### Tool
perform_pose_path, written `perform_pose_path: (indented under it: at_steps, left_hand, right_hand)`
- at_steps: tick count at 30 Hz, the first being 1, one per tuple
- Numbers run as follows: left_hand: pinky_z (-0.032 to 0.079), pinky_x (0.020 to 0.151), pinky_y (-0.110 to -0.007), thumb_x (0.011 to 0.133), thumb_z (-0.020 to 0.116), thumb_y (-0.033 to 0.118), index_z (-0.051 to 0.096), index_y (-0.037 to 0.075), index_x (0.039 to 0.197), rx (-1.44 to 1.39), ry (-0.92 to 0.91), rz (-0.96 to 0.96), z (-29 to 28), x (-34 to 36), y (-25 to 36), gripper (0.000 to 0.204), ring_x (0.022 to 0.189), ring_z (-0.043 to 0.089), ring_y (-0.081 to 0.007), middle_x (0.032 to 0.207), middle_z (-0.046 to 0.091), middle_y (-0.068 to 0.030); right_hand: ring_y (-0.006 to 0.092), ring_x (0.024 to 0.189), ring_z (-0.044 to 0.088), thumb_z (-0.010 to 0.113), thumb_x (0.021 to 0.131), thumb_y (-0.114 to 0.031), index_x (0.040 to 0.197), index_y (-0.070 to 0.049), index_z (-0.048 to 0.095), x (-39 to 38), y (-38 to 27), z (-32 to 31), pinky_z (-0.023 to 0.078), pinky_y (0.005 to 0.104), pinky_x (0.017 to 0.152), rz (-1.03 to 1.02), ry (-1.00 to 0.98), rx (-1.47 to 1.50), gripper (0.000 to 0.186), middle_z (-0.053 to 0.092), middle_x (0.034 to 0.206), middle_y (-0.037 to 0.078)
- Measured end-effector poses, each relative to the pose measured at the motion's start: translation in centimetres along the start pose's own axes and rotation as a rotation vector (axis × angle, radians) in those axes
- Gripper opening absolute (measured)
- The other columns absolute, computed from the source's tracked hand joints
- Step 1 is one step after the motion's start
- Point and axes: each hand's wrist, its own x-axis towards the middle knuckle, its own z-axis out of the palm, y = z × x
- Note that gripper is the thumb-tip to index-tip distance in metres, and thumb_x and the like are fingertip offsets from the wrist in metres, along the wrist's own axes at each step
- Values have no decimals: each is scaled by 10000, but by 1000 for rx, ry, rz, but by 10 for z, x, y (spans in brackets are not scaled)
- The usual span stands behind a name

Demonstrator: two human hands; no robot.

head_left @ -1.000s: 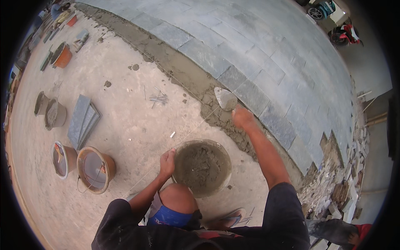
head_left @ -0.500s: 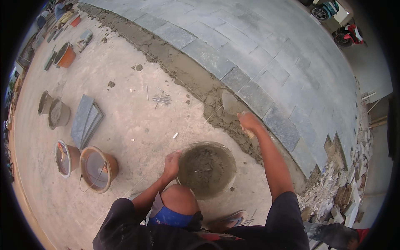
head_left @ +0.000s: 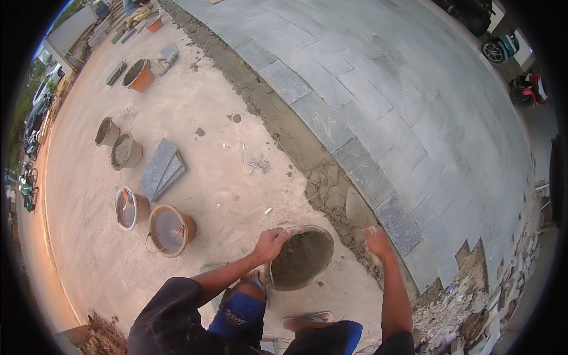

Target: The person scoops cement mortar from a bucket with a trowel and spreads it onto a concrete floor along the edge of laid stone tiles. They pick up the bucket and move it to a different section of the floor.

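My left hand (head_left: pixel 274 244) is closed on the rim of a bucket (head_left: pixel 320 237), which leans to the right and has wet grey mortar (head_left: pixel 294 262) inside. To the right, my right hand (head_left: pixel 377 241) grips a trowel (head_left: pixel 357 209) by its handle, mostly hidden in the fist. The blade rests on or just above a strip of wet mortar (head_left: pixel 327 179), close to the edge of the laid grey stone tiles (head_left: pixel 377 183).
Two buckets (head_left: pixel 192 229) with liquid stand left of me, beside stacked grey tiles (head_left: pixel 161 171). More mortar buckets (head_left: pixel 126 151) sit farther off. A thin string crosses the mortar strip. Rubble (head_left: pixel 461 310) lies at right. Another person (head_left: pixel 137 7) is far away.
My right hand and the trowel have come nearer to me along the mortar strip. The bucket, upright before, now tilts under my left hand. My view has shifted.
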Motion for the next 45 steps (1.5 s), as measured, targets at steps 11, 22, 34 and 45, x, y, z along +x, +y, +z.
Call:
perform_pose_path:
  at_steps: [11, 22, 34, 45]
  left_hand:
    - [429, 613, -367, 983, 511, 380, 585, -59, 757, -102, 459, -64, -148, -154, 272, 499, 641, 483, -133, 607, 510, -75]
    - [384, 589, -372, 979, 502, 379, 514, -49, 681, -34, 777, -38, -296, -214, 369, 522, 627, 455, -138, 604, 461, -40]
    - [383, 637, -343, 998, 486, 352, 566, -28, 723, -265, 1015, -103, -408, -155, 426, 476, 710, 455, -120, 694, 508, -27]
    - [425, 685, -321, 995, 489, 382, 651, -58, 862, -176, 884, -91, -492, -48, 533, 487, 739, 502, -130, 760, 573, -33]
  right_hand:
    - [190, 484, 557, 587, 921, -249, 969, -32, 559, -257, -93, -90, 496, 367, 434, 401, -129, 342, 224, 551, 639, 74]
    - [244, 440, 548, 571, 936, -290, 939, -7, 559, -275, -139, -108, 482, 402, 421, 376, -116, 541, 283, 525, 563, 99]
    - [310, 496, 588, 625, 897, -309, 922, 23, 565, -237, -176, -59, 486, 477, 448, 613, -134, 592, 339, 572, 630, 160]
    - [302, 473, 582, 632, 897, -337, 868, 24, 560, -118, -310, -78, 476, 450, 428, 432, -179, 563, 369, 570, 618, 165]
